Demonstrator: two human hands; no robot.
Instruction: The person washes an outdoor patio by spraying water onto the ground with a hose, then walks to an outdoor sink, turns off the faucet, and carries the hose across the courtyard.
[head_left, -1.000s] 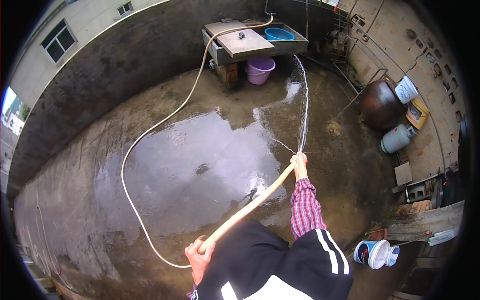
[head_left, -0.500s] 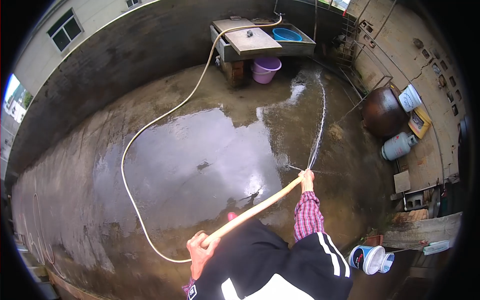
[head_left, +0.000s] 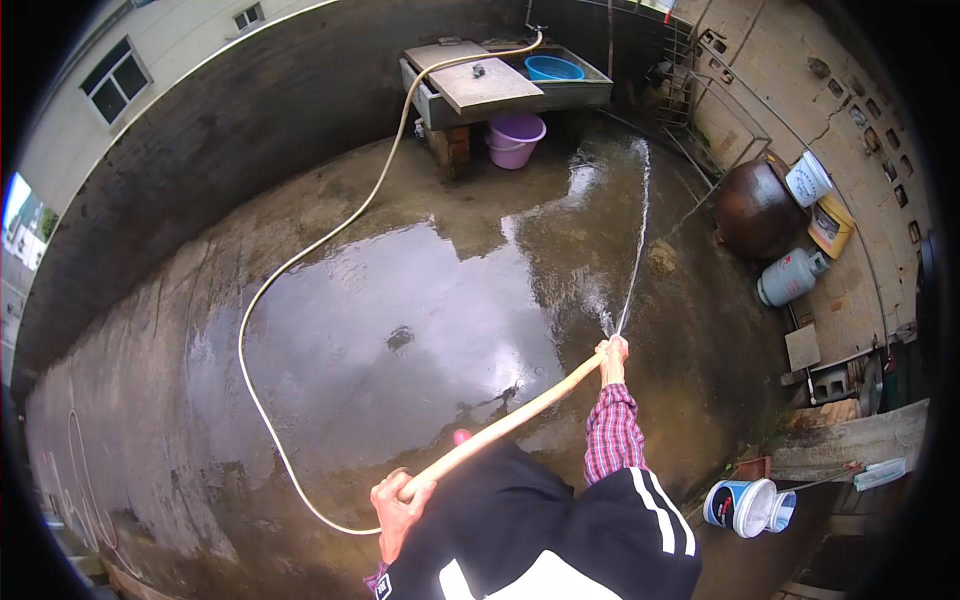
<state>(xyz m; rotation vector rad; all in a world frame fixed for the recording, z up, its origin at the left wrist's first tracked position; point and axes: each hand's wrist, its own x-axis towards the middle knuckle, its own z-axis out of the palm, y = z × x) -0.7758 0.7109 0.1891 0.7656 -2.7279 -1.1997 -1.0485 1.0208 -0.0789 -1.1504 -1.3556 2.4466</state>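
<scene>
Because right hand (head_left: 614, 356) is closed round hose (head_left: 510, 420) tip, likely squeezing, water (head_left: 640, 235) jets thin | left hand (head_left: 398, 508) wrapped round hose, apparently steadying

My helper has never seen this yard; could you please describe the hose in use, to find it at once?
Find the concrete sink against the dark back wall. A pale hose crosses the board on it, loops over the wet floor and reaches the left hand, then the right hand. Unlike the slim line at far left, it is held in both hands and spouts water.
</scene>
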